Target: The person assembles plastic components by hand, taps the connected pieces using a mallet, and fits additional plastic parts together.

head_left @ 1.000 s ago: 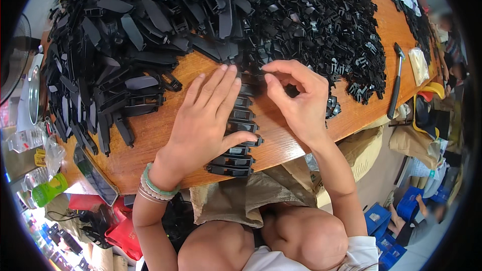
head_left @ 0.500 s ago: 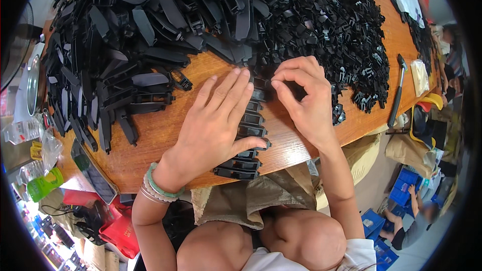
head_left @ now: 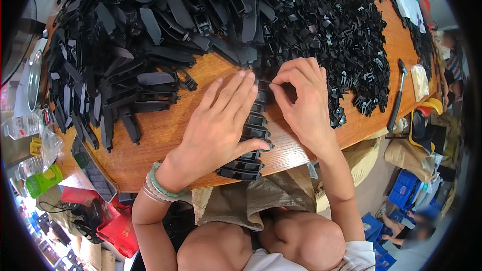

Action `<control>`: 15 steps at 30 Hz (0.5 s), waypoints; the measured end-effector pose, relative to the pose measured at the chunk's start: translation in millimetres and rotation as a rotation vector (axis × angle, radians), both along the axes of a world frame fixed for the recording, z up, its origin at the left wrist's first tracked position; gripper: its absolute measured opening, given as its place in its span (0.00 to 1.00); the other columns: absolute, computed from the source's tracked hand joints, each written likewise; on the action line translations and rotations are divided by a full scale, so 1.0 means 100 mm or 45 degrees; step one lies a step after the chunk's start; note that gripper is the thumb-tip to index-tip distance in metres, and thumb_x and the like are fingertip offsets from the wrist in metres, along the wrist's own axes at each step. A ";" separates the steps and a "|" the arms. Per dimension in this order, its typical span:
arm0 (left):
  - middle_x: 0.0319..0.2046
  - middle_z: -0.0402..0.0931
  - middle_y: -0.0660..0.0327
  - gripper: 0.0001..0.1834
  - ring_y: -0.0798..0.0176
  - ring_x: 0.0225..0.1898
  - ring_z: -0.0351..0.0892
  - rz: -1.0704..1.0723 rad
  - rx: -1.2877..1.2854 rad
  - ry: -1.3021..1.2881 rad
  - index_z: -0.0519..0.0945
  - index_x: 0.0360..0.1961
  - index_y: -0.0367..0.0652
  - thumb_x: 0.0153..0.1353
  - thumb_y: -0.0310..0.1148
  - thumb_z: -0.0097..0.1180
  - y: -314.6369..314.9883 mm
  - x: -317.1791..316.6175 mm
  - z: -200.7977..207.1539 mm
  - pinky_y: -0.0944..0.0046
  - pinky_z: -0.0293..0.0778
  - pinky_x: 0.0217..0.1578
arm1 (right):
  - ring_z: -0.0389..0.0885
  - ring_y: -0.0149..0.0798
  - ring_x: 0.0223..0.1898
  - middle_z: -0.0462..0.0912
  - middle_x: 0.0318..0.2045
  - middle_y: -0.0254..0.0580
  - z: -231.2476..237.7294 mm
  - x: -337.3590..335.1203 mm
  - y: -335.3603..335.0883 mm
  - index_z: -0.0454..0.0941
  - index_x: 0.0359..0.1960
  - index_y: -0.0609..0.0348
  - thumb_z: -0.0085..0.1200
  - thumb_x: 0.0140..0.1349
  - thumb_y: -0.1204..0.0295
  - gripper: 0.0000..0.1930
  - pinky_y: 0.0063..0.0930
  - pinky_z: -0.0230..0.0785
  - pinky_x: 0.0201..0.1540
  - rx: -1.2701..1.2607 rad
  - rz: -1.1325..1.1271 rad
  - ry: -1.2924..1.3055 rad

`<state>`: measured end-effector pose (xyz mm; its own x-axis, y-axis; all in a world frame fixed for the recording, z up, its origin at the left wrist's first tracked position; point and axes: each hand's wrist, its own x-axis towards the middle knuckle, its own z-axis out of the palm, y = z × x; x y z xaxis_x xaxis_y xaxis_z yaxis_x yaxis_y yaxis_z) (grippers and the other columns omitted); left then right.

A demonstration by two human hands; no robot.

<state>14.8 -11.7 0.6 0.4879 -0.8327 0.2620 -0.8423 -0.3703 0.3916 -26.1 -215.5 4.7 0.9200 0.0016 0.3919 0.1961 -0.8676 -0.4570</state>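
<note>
A row of black plastic clip-like pieces [head_left: 256, 120] runs along the table, laid side by side from its front edge toward the piles. My left hand [head_left: 215, 120] lies flat over this row, fingers stretched forward and thumb reaching across to the pieces' right ends. It covers much of the row's left side. At the row's far end, my right hand [head_left: 304, 100] pinches thumb and forefinger together against the right end of a black piece. Anything small between those fingertips is hidden.
Long black plastic parts [head_left: 150, 25] are heaped at the far left, and small black clips [head_left: 331, 35] at the far right. A hammer-like tool [head_left: 397, 95] lies near the right edge. A phone [head_left: 93, 170] lies at the left front edge of the wooden table [head_left: 150, 135].
The view has shifted slightly. My left hand stays flat on the row, and my right hand keeps its pinch at the far end with only a small shift.
</note>
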 end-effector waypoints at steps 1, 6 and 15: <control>0.67 0.64 0.39 0.50 0.39 0.69 0.63 0.003 0.008 0.008 0.68 0.62 0.25 0.52 0.60 0.63 0.01 -0.01 0.00 0.42 0.60 0.66 | 0.73 0.43 0.41 0.78 0.37 0.37 -0.01 0.00 0.01 0.80 0.33 0.58 0.65 0.50 0.80 0.09 0.36 0.60 0.44 0.006 0.008 -0.005; 0.66 0.64 0.39 0.50 0.39 0.69 0.63 0.030 -0.057 0.056 0.68 0.63 0.25 0.52 0.60 0.63 0.07 -0.04 0.04 0.42 0.60 0.67 | 0.75 0.45 0.41 0.80 0.36 0.39 0.06 0.14 0.04 0.81 0.35 0.60 0.61 0.55 0.81 0.07 0.37 0.64 0.44 0.088 0.001 -0.130; 0.58 0.73 0.44 0.41 0.41 0.60 0.73 0.168 -0.154 -0.034 0.75 0.55 0.27 0.52 0.54 0.67 0.31 -0.49 0.23 0.43 0.69 0.61 | 0.83 0.51 0.24 0.83 0.22 0.52 0.31 0.76 0.19 0.84 0.29 0.68 0.63 0.58 0.70 0.10 0.39 0.75 0.34 0.268 -0.287 0.115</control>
<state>-33.8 18.9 23.8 0.5822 -0.7235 0.3710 -0.8004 -0.4298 0.4180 49.9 -197.0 35.7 0.9191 -0.2785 0.2787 -0.0397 -0.7693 -0.6377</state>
